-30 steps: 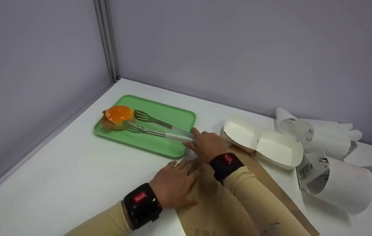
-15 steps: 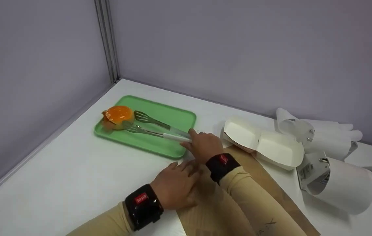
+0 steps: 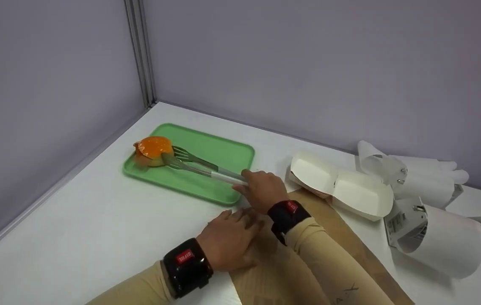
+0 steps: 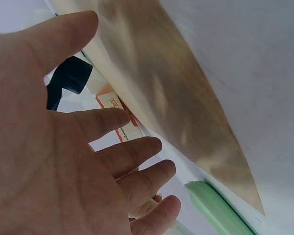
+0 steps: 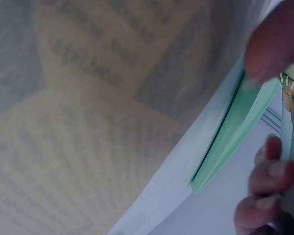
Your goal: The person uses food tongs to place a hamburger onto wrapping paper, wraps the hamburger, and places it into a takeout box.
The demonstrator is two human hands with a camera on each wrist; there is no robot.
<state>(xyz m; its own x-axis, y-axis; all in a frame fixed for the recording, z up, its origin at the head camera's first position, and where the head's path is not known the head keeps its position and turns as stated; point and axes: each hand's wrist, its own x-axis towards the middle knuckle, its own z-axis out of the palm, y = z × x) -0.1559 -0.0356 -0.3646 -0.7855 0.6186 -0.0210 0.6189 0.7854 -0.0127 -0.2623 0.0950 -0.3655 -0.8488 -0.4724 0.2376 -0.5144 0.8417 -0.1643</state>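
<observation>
My right hand (image 3: 263, 188) grips a pair of tongs (image 3: 229, 178) by the pale handles, with their slotted metal ends reaching left over the green tray (image 3: 223, 148). A hamburger (image 3: 155, 149) with a glossy orange bun sits at the tray's left end. One tong end overlaps the burger's right side in the head view, and the other lies just behind it. My left hand (image 3: 227, 239) is spread, fingers extended, over the corner of a brown printed paper sheet (image 3: 266, 271). The right wrist view shows curled fingers (image 5: 269, 176) around the handle.
An unfolded white burger box (image 3: 363, 192) lies right of the tray, its printed side (image 4: 110, 103) visible in the left wrist view. Further right are white curled-sheet holders (image 3: 448, 237) with metal fittings. Grey walls (image 3: 308, 63) bound the table (image 3: 117, 224) at the back and left.
The right hand has shifted slightly left. The tong ends have drawn a little closer together beside the burger. The left hand has barely moved.
</observation>
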